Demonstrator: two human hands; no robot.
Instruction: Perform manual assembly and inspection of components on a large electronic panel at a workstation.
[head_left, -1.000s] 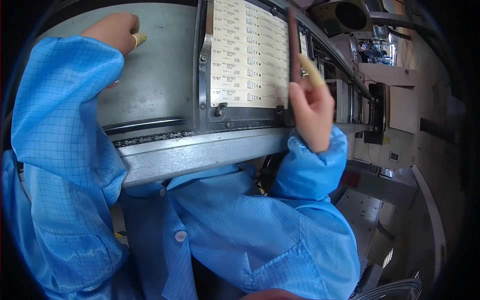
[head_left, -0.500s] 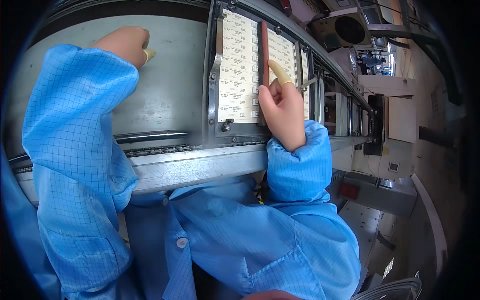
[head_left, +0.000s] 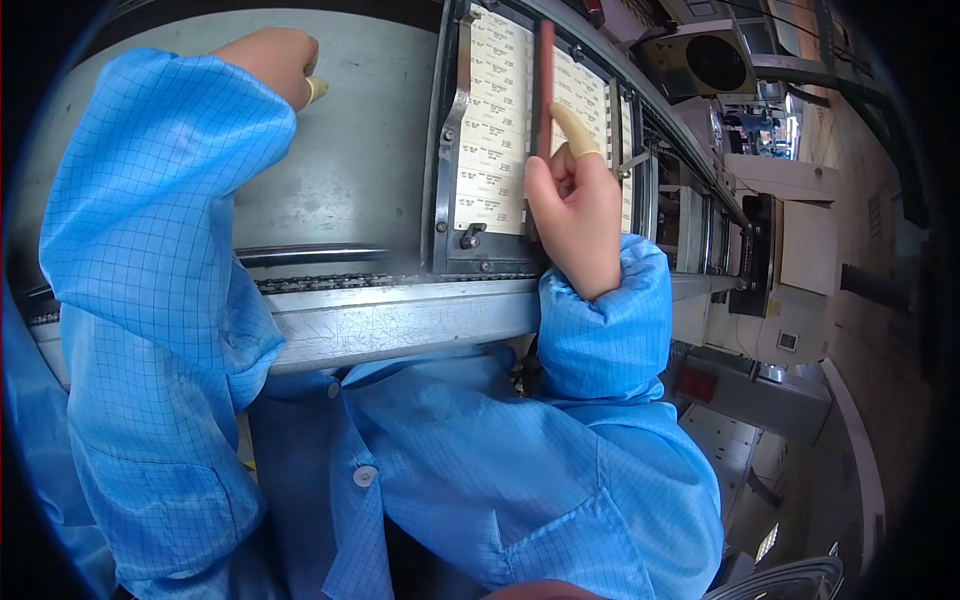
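My right hand [head_left: 580,205] lies over a framed fixture [head_left: 441,200] that carries pale printed panels [head_left: 495,130]. Its index finger wears a cream finger cot and reaches along a long red-brown bar [head_left: 546,75] crossing the panels. Thumb tip and index fingertip both rest at this bar, while the other fingers curl under. Over the grey metal plate [head_left: 350,150] on the left is my left hand [head_left: 278,65], its fingers curled in and one finger cot showing. Whatever those fingers hold, if anything, is hidden.
A metal rail [head_left: 400,328] with a chain [head_left: 330,283] runs along the front edge. Small clamps [head_left: 472,237] sit on the fixture frame. At the upper right stands a box with a round dark opening [head_left: 716,62]; grey cabinets [head_left: 770,400] are at the lower right.
The whole view has shifted a little, moving the fixture up and to the right in the picture. The small white squares beside the bar show less plainly. Both hands keep nearly the same pose.
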